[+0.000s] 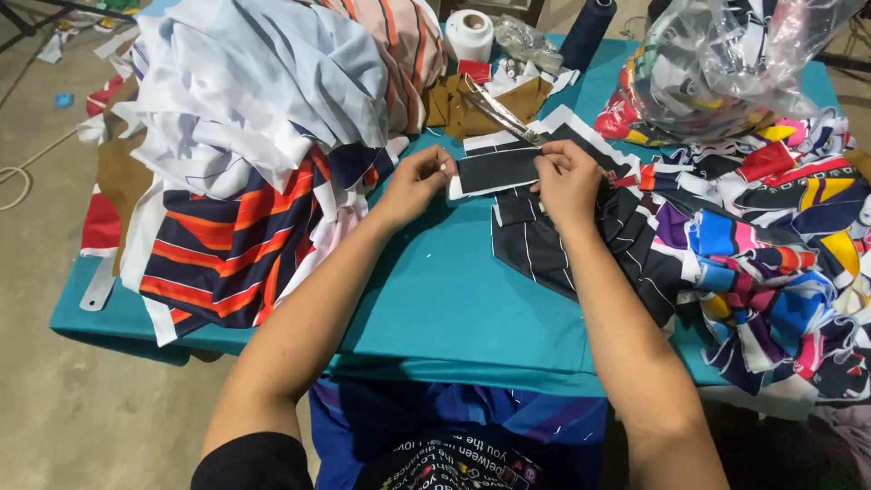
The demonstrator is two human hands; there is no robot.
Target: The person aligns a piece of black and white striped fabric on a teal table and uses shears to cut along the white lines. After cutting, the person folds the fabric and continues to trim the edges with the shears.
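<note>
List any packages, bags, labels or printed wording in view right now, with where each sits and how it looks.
Clear crumpled plastic bag: far right of the teal table, stuffed with multicoloured fabric pieces.
Small clear plastic packet: far edge, between the white thread cone and the dark thread cone; contents unclear.
Black garment with white lettering: bottom centre, on the person's lap.
No signs or screens.

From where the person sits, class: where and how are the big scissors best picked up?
Take the scissors by the handle end lying on the brown cloth, coming from above left. The closed blades point down-right towards the right hand, so the handles are the safer, freer end.
</note>
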